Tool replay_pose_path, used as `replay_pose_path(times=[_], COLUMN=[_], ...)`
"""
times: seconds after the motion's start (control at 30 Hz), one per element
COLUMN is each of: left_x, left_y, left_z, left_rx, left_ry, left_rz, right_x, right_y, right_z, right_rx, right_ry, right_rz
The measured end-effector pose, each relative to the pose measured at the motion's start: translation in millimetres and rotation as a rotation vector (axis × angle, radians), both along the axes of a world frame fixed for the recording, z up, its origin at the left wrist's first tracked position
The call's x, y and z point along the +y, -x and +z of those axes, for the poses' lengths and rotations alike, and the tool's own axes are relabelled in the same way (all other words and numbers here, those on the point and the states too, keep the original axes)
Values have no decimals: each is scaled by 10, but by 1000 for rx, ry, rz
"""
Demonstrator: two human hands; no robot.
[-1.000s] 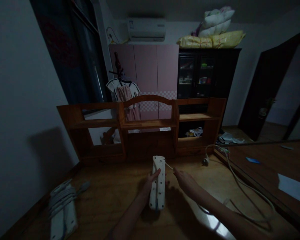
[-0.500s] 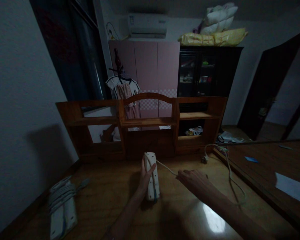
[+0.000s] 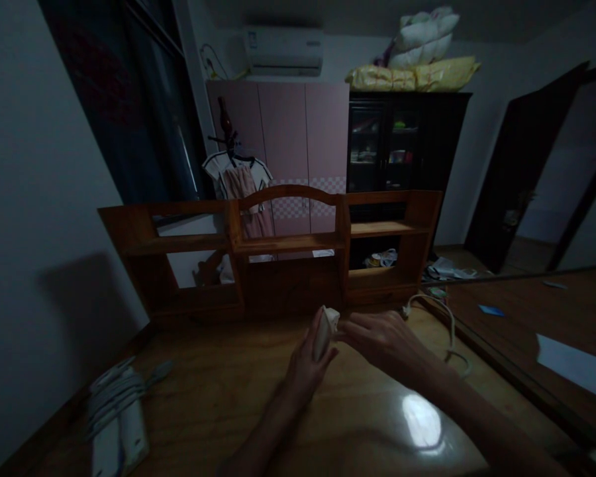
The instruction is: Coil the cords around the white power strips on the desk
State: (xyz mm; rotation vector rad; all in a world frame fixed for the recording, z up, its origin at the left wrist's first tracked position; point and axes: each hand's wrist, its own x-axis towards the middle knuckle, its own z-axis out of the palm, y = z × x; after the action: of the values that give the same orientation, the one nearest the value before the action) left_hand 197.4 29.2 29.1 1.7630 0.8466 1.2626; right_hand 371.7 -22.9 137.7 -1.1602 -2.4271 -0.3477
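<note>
Grips power strip [image 3: 326, 322], tipped on edge near the bench's [image 3: 218, 397] far edge, in clenched left hand [image 3: 305, 363] fingers. Right hand [image 3: 385, 339] sits just beside its end, fingers loosely curled; hold on cord [image 3: 449, 328] unclear. Looks like cord gathering; next calls for taking up slack trailing rightward.

Quick count, room's pretty dim: 2 hands, left hand [image 3: 305, 364] and right hand [image 3: 387, 341]; 2 white power strips that I can make out, the held strip [image 3: 325, 326] and the wrapped strip [image 3: 116, 430]; 1 loose cord [image 3: 451, 331]; 1 wooden shelf unit [image 3: 288, 244]; 2 cupboards, pink cupboard [image 3: 283, 132] and black cupboard [image 3: 427, 146]; 1 air conditioner [image 3: 284, 48]; 1 paper sheet [image 3: 576, 368]; 1 blue card [image 3: 491, 310]
</note>
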Motion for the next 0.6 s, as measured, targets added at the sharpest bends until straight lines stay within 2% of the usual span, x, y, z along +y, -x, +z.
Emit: replay_pose_path(times=[0.1, 0.17, 0.27, 0.33, 0.4, 0.53, 0.6], left_x=[-65, -98, -114, -107, -100, -107, -105], left_y=[-21, -25, -7, 14, 33, 62, 78], left_z=[-30, -54, -97, -135, -173, -208, -203], left_rx=[136, 214, 250, 253, 257, 251, 212], left_ry=[-38, -81, -131, -144, -165, -221, -202], left_rz=[-23, -61, -123, -145, -167, -195, -154], right_x=[104, 211, 429, 611, 811, 1149, 1251], right_y=[14, -8, -75, -125, -161, -173, -163], right_z=[111, 204, 288, 255, 133, -283, -496], right_rx=[65, 127, 273, 369, 409, 428, 486], right_ry=[64, 177, 452, 683, 879, 1040, 1061], right_rz=[55, 126, 224, 281, 347, 355, 331])
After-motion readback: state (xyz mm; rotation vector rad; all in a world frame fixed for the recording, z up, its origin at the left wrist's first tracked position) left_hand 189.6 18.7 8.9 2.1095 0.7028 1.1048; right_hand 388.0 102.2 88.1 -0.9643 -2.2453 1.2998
